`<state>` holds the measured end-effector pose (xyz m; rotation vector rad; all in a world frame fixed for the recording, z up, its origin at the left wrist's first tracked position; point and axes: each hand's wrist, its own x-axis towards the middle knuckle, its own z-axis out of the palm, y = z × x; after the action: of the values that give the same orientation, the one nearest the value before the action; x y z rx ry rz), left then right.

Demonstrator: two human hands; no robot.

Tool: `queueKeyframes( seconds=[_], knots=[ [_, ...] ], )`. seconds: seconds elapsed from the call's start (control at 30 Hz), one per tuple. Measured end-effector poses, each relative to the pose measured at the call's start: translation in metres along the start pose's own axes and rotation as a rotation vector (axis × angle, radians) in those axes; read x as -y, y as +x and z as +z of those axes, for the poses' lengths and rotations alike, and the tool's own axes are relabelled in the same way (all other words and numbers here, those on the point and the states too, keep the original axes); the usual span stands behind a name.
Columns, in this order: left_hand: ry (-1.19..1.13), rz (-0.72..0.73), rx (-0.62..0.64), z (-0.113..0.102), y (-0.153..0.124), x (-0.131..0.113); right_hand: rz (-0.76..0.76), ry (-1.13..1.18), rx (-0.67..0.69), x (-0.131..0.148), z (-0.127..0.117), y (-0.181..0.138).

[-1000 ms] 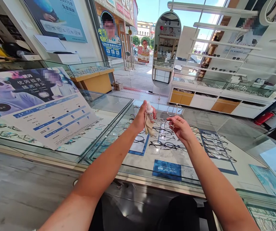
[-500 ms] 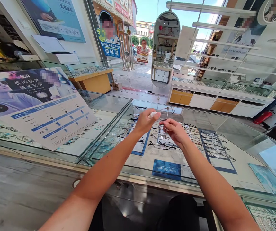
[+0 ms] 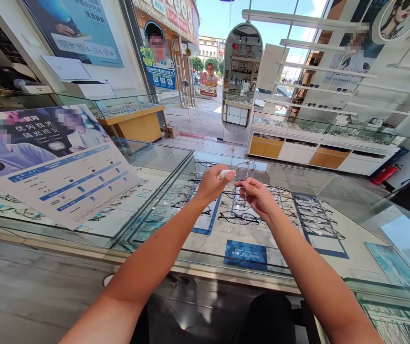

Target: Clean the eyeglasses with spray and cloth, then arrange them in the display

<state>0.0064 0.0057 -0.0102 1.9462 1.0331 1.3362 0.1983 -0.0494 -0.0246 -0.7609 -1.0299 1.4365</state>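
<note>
My left hand (image 3: 210,184) is closed round a small white spray bottle (image 3: 226,174), whose tip points at a pair of thin-framed glasses (image 3: 241,174). A cloth seen earlier in that hand is hidden now. My right hand (image 3: 258,197) pinches the glasses from below and holds them upright just above the glass counter (image 3: 308,179). The two hands are close together, almost touching, over the middle of the showcase.
Under the counter glass lie several rows of spectacle frames (image 3: 238,217) and a blue sign (image 3: 245,253). A large printed poster (image 3: 54,162) lies on the left showcase. A standing mirror (image 3: 240,76) and wall shelves (image 3: 326,81) are beyond; a grey desk (image 3: 29,286) is near left.
The left hand tipped the spray bottle from upright to pointing sideways at the glasses and moved close to the right hand. The cloth dropped out of sight. The glasses sit slightly lower.
</note>
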Motion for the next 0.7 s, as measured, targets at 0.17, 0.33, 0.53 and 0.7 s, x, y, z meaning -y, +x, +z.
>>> queueKeyframes(
  seconds=[0.17,0.33,0.53,0.7],
  knots=[
    [-0.007,0.021,-0.020,-0.003,-0.001,-0.003,0.012,0.039,0.006,-0.001,-0.004,0.001],
    [0.070,0.065,0.138,-0.004,-0.001,-0.007,-0.012,0.098,-0.037,0.003,-0.009,0.004],
    [0.108,0.143,0.225,-0.003,-0.003,-0.013,-0.029,0.128,-0.071,0.006,-0.011,0.007],
    [0.118,0.138,0.222,-0.009,-0.001,-0.015,-0.016,0.149,-0.079,0.007,-0.010,0.006]
  ],
)
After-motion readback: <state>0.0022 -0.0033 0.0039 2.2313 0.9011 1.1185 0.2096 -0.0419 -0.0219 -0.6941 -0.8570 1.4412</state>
